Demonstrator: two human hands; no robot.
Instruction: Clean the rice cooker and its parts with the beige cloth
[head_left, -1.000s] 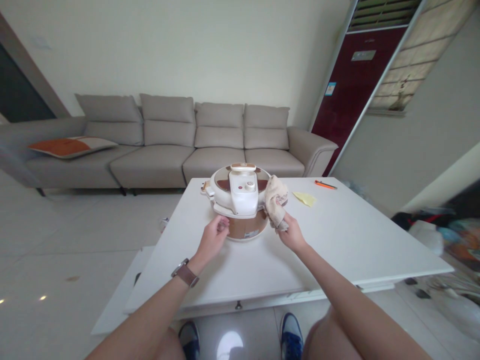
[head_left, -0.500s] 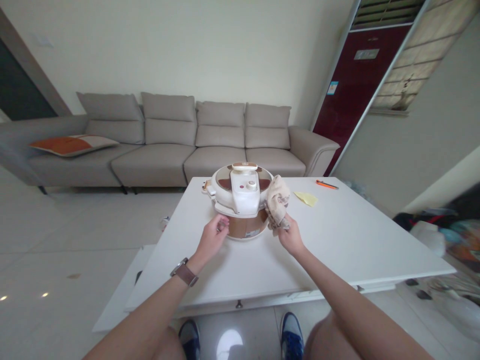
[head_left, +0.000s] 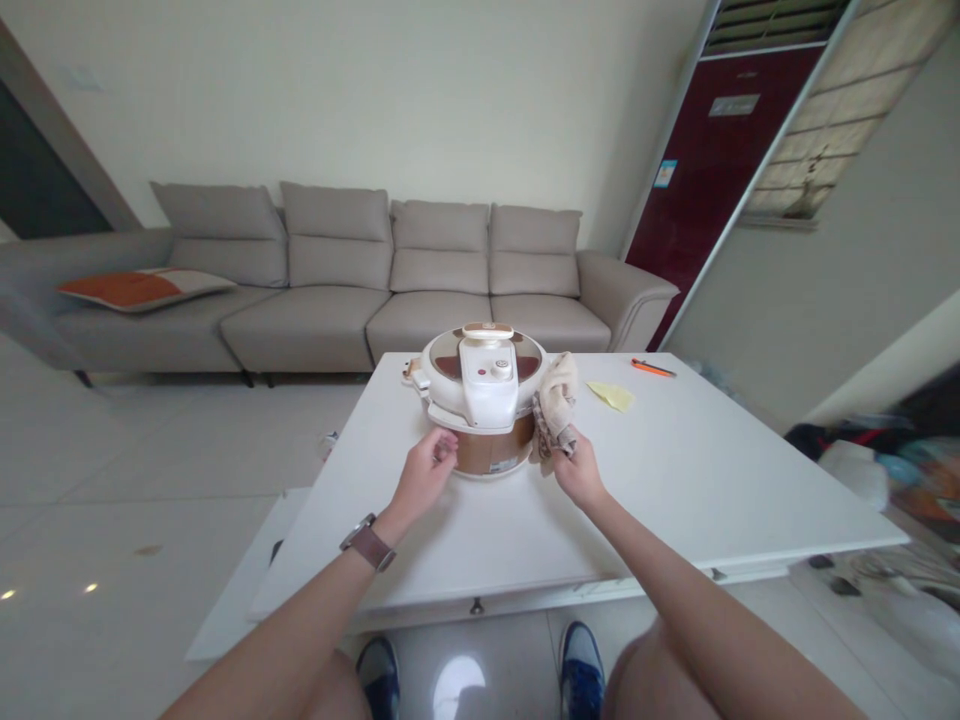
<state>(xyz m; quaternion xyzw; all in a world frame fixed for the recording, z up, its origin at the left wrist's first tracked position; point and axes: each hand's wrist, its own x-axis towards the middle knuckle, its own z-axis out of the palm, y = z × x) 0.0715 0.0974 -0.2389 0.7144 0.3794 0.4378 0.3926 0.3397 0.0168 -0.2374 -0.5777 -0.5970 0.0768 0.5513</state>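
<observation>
A white and brown electric cooker (head_left: 490, 395) with a round tinted lid, a knob and a top handle stands upright on the white table (head_left: 637, 480). My right hand (head_left: 577, 472) is closed on a bunched beige cloth (head_left: 557, 395) with a dark pattern, held up against the cooker's right side. Beside the cooker's lower left front is my left hand (head_left: 429, 465), its fingers curled in. Whether those fingertips grip the cooker or something small I cannot tell. A watch (head_left: 367, 543) with a brown strap is on my left wrist.
A yellow cloth or paper piece (head_left: 611, 396) and an orange cutter-like tool (head_left: 653, 368) lie on the table to the right. Behind the table stands a grey sofa (head_left: 427, 310) with an orange cushion (head_left: 142, 288). A drawer knob (head_left: 477, 606) sticks out below the table's near edge.
The cloth has shifted slightly, its lower folds now closer against the cooker's right side, and my right hand has moved a little left and up. My left hand stays nearly still.
</observation>
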